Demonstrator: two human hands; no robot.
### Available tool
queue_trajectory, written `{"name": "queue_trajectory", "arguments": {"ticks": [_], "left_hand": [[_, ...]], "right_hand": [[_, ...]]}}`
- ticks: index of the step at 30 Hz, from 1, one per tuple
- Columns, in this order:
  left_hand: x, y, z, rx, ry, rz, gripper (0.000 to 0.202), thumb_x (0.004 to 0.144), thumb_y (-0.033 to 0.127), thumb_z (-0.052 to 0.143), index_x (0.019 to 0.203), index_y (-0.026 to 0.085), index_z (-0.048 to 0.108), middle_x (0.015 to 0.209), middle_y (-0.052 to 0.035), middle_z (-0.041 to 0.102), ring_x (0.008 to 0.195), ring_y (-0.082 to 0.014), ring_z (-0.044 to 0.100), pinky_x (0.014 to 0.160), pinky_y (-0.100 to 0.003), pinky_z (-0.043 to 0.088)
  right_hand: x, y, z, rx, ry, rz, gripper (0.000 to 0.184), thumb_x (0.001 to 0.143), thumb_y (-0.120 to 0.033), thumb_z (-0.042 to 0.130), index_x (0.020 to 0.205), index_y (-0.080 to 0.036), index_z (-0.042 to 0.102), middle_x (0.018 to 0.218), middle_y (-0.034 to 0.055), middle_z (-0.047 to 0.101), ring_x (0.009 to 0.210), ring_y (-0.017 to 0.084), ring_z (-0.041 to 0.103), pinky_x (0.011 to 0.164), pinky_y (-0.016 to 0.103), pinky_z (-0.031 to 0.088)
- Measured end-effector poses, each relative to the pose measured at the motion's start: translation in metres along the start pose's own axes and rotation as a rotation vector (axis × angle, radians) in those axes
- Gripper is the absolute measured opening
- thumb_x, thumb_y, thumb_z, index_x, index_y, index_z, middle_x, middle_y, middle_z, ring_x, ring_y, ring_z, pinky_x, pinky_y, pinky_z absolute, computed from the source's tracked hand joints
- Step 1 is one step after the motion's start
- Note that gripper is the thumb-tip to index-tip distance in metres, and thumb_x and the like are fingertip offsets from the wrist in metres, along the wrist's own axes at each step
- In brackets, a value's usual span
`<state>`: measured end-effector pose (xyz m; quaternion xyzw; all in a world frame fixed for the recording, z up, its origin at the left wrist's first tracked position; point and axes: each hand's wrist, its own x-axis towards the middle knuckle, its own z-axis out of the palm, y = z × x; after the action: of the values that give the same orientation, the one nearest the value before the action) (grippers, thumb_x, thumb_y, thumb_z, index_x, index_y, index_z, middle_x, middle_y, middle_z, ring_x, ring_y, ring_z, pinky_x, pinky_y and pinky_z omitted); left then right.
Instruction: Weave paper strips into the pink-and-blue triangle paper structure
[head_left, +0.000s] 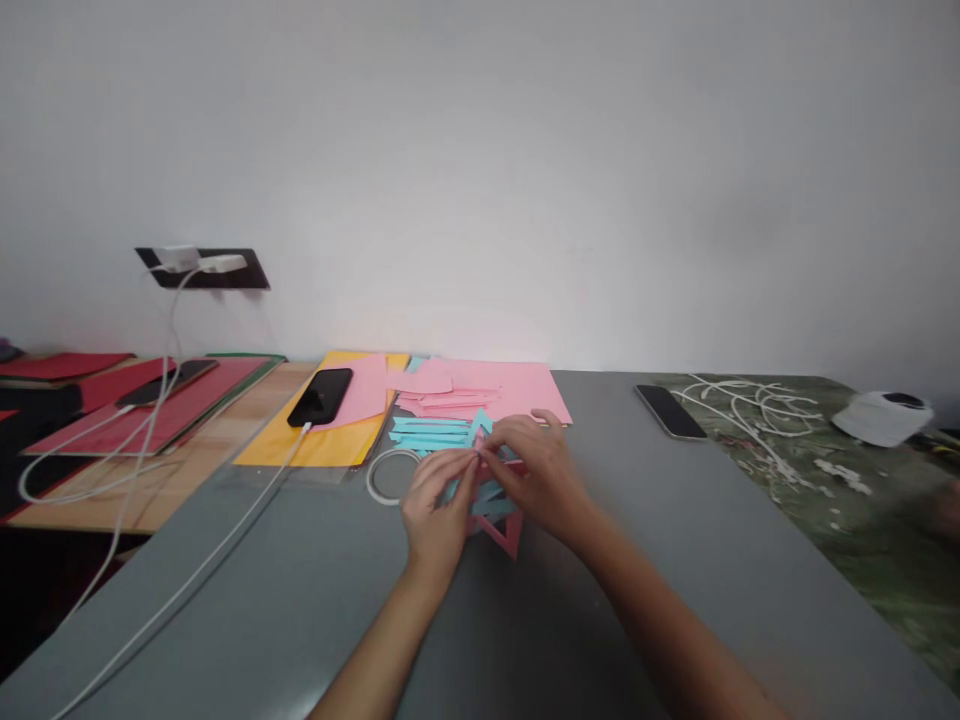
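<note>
Both hands meet over a folded paper piece (510, 535) made of pink and blue strips, near the middle of the table. My left hand (439, 500) pinches it from the left, thumb and fingertips together. From the right, my right hand (540, 470) pinches the same piece, its fingertips almost touching those of the left. The fingers hide much of the piece; a pink triangular loop shows below and a blue point above. Just behind lie blue paper strips (435, 435) and pink paper strips (454, 400). A roll of tape (382, 480) lies flat beside my left hand.
A pink sheet (525, 385) lies by the wall. On a yellow folder (277, 445) rests a phone (321, 397) with a white cable (217, 550) crossing the table's left side. Another phone (670, 412) lies right, near white cords (757, 405) and a white cap (883, 417).
</note>
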<state>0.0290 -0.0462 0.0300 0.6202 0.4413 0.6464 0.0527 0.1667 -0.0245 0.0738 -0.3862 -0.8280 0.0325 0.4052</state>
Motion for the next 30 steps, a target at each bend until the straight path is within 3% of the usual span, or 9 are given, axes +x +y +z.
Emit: {"name": "queue_trajectory", "arguments": {"ticks": [14, 30], "left_hand": [[-0.002, -0.004, 0.000, 0.063, -0.041, 0.109, 0.012, 0.076, 0.018, 0.063, 0.086, 0.022, 0.069, 0.084, -0.0038, 0.070, 0.085, -0.0176, 0.063, 0.078, -0.036, 0.049], [-0.001, -0.007, 0.000, 0.118, -0.026, 0.084, 0.020, 0.075, 0.020, 0.064, 0.095, 0.022, 0.067, 0.092, -0.0055, 0.068, 0.092, -0.0198, 0.060, 0.084, -0.040, 0.047]], "right_hand": [[0.000, 0.003, 0.005, 0.001, 0.097, 0.044, 0.011, 0.084, -0.025, 0.051, 0.075, -0.023, 0.057, 0.079, -0.0016, 0.066, 0.082, 0.015, 0.060, 0.093, 0.037, 0.024], [-0.001, 0.008, 0.005, 0.007, 0.260, 0.108, 0.013, 0.084, -0.027, 0.050, 0.074, -0.023, 0.055, 0.077, -0.0005, 0.067, 0.076, 0.016, 0.061, 0.089, 0.036, 0.028]]}}
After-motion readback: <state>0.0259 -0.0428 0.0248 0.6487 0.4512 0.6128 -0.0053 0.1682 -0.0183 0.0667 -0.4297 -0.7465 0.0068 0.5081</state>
